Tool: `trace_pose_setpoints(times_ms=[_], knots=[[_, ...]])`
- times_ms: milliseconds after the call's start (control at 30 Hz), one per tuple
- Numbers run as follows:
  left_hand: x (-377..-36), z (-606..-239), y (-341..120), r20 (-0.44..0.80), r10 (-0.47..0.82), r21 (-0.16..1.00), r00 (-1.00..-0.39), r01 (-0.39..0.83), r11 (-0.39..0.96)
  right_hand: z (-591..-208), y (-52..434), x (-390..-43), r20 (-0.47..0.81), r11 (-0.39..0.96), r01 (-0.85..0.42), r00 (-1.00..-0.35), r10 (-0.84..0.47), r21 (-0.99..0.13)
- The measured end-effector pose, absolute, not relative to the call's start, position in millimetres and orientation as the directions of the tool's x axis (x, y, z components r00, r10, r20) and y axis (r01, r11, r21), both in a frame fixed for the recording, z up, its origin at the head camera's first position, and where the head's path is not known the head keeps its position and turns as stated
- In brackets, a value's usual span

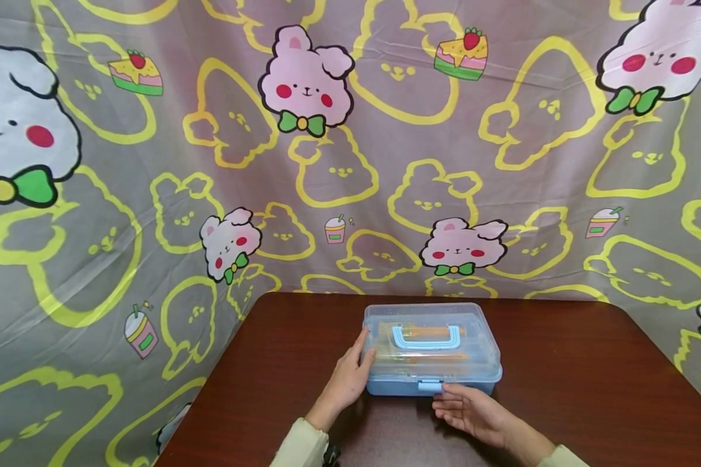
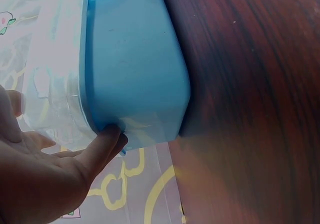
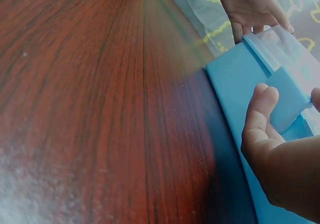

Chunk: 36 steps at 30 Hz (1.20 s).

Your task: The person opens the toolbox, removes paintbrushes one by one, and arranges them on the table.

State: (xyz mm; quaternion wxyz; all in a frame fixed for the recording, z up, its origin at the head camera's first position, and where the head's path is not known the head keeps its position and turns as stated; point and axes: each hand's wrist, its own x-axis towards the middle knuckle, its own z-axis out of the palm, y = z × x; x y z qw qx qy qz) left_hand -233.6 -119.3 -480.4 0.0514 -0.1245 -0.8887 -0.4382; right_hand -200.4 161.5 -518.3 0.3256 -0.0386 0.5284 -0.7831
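A light-blue plastic box (image 1: 432,379) with a clear lid (image 1: 473,324) and a blue handle (image 1: 426,336) stands on the dark wooden table (image 1: 590,376). My left hand (image 1: 350,376) lies against the box's left end with straight fingers. Its thumb (image 2: 107,139) touches the blue base's (image 2: 135,59) corner, and the fingers lie along the lid (image 2: 55,74). My right hand (image 1: 470,408) is at the front, fingers relaxed, with the thumb (image 3: 260,114) touching the front latch (image 3: 290,96). The lid is down. Orange things show faintly through it.
A cartoon-printed cloth (image 1: 152,194) hangs behind and to both sides of the table. The table's left edge (image 1: 210,395) runs close to my left arm. Bare wood (image 3: 100,109) lies in front of the box and to its right.
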Motion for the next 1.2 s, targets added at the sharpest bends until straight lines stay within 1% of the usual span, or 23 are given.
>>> trace_pose_setpoints(times_ms=[267, 500, 1200], knots=[[-233.9, -480.8, -118.8, 0.186, 0.177, 0.773, -0.966, 0.255, 0.581, -519.1, 162.1, -200.9, -0.273, -0.236, 0.475, -0.772, -0.573, -0.848], [-233.9, -480.9, -118.3, 0.233, 0.180, 0.746, -0.956, 0.294, 0.597, -518.4, 162.9, -200.7, -0.270, -0.229, 0.475, -0.765, -0.584, -0.850], [-235.5, -480.2, -119.6, 0.218, 0.187, 0.752, -0.958, 0.287, 0.594, -518.8, 164.7, -200.6, -0.244, -0.229, 0.460, -0.756, -0.607, -0.858]])
